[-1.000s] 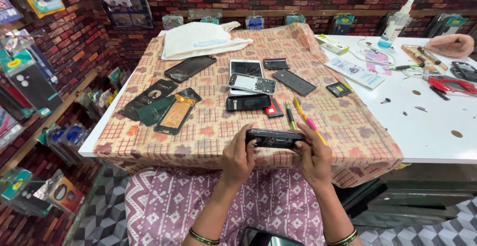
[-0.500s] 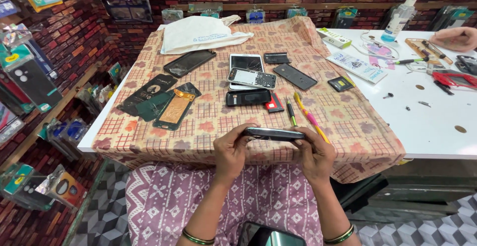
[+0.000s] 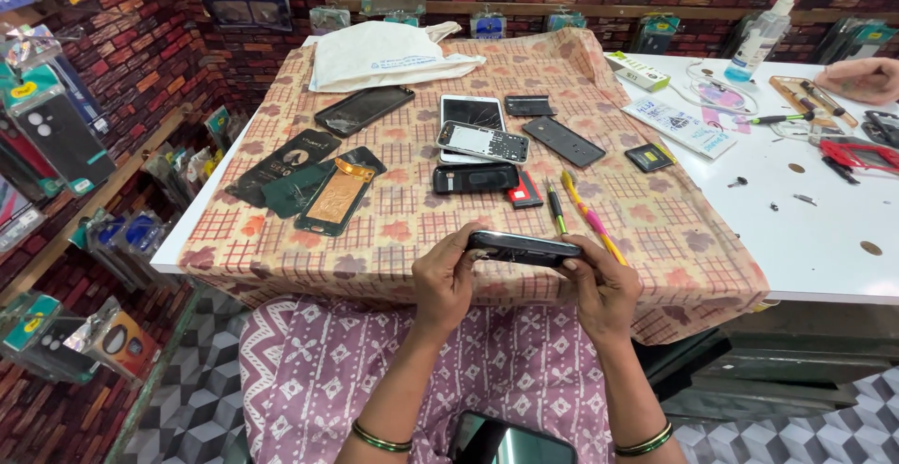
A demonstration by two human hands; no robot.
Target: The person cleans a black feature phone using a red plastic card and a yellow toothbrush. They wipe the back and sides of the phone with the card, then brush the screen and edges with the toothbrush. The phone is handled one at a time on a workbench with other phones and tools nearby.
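Note:
Both of my hands hold one dark phone [image 3: 524,248] edge-on over the near edge of the patterned cloth [image 3: 412,211]. My left hand [image 3: 445,281] grips its left end, thumb on top. My right hand [image 3: 599,286] grips its right end. Just beyond the phone lie a yellow-and-pink tool [image 3: 592,222] and a dark pen-like tool [image 3: 554,207]. Farther on the cloth rest a black phone body [image 3: 475,178], a small red piece [image 3: 524,192], a phone frame [image 3: 483,142] over a white phone [image 3: 471,113], and a black back panel [image 3: 563,140].
Dark covers and a copper-coloured panel [image 3: 335,194] lie at the left, a white cloth bag [image 3: 379,55] at the back. The white table [image 3: 824,230] at the right holds a spray bottle [image 3: 765,33], tools, a red item [image 3: 860,156] and another person's hand [image 3: 860,78]. Another phone [image 3: 510,441] lies on my lap.
I have tilted the phone from lying flat toward me to nearly edge-on, and my hands have shifted slightly along its ends. The things on the cloth have not moved.

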